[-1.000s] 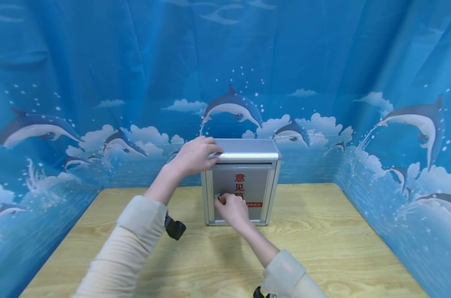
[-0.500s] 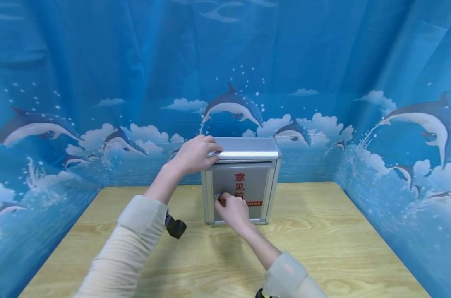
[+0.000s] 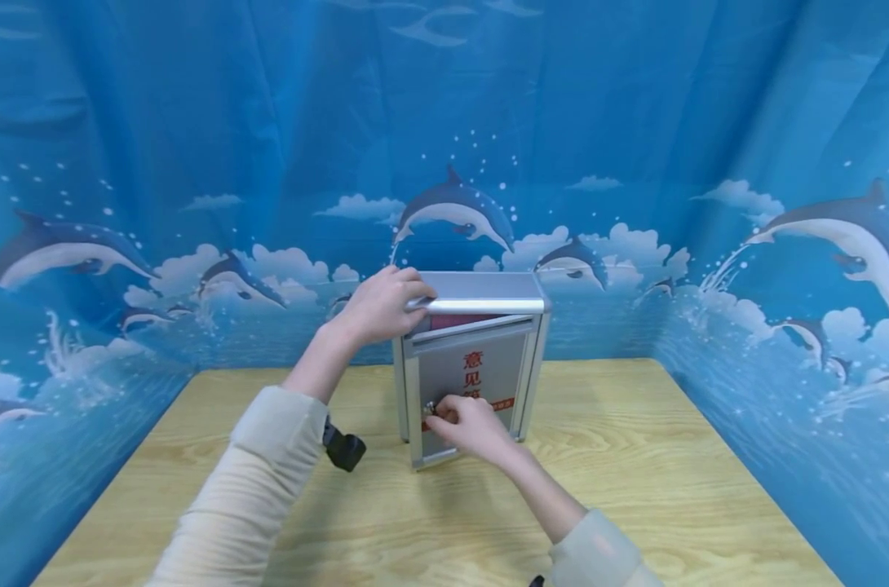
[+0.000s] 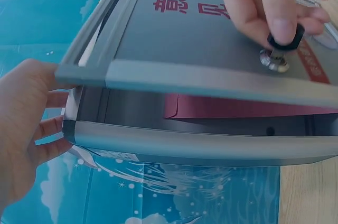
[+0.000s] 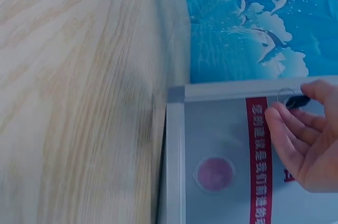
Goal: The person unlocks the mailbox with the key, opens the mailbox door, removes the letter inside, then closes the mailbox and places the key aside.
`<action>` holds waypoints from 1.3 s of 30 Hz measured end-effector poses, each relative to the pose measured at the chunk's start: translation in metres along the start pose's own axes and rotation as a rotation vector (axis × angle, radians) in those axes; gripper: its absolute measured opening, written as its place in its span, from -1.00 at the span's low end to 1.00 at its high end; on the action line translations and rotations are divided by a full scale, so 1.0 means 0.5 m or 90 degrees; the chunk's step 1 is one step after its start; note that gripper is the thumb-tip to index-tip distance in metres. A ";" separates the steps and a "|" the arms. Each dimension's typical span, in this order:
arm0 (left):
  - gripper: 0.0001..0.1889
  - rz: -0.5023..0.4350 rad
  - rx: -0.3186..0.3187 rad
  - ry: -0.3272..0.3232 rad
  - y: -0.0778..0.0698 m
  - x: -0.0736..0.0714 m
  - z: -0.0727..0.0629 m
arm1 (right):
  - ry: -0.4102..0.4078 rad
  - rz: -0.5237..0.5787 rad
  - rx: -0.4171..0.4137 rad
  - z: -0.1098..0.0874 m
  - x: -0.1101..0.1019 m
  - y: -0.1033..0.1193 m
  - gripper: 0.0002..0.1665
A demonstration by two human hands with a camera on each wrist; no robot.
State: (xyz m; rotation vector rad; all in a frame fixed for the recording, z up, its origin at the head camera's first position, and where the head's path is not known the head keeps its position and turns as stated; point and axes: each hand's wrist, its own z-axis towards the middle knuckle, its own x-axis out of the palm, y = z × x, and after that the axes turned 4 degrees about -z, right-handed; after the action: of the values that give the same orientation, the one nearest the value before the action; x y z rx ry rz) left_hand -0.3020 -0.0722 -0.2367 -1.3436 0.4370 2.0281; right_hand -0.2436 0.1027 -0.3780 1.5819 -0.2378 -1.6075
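A silver metal suggestion box [image 3: 488, 285] with red lettering stands upright on the table, its front door [image 3: 439, 367] swung partly outward on the left side. My left hand [image 3: 386, 306] grips the box's upper left corner, fingers curled over the top. With thumb and fingers, my right hand [image 3: 477, 428] pinches a black-headed key [image 4: 299, 35] standing in the door's lock [image 4: 274, 61]. A thin ring hangs by the key [image 5: 298, 101] in the right wrist view. Through the gap behind the door, a dark pink, envelope-like thing [image 4: 227, 108] lies inside the box.
The wood-grain table [image 3: 621, 489] extends around the box. Blue curtains [image 3: 283, 147] printed with dolphins rise behind and at both sides. A small round window [image 5: 215, 174] in the door shows pink.
The door was closed a second ago and has come outward at its left edge, drawn by my right hand at the key. My left hand has stayed on the box's corner.
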 end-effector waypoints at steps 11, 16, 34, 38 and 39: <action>-0.74 -0.016 -0.003 -0.013 0.007 0.009 -0.005 | 0.125 0.151 -0.010 -0.050 -0.027 -0.041 -0.63; -0.74 -0.012 0.026 -0.051 0.009 0.022 -0.013 | 0.151 0.181 -0.021 -0.073 -0.038 -0.054 -0.61; -0.72 0.043 0.201 -0.278 0.026 0.070 -0.034 | 0.192 0.345 0.010 -0.141 -0.076 -0.072 -0.61; -0.69 0.076 0.232 -0.322 0.024 0.084 -0.036 | 0.194 0.372 0.008 -0.160 -0.090 -0.080 -0.59; -0.70 0.085 0.242 -0.336 0.021 0.088 -0.038 | 0.194 0.377 0.010 -0.165 -0.093 -0.083 -0.59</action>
State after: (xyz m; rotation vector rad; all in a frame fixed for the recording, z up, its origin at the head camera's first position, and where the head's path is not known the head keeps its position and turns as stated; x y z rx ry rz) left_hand -0.3076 -0.0762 -0.2851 -0.5370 0.6359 2.1660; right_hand -0.1948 0.1933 -0.3864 1.5525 -0.4994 -0.9032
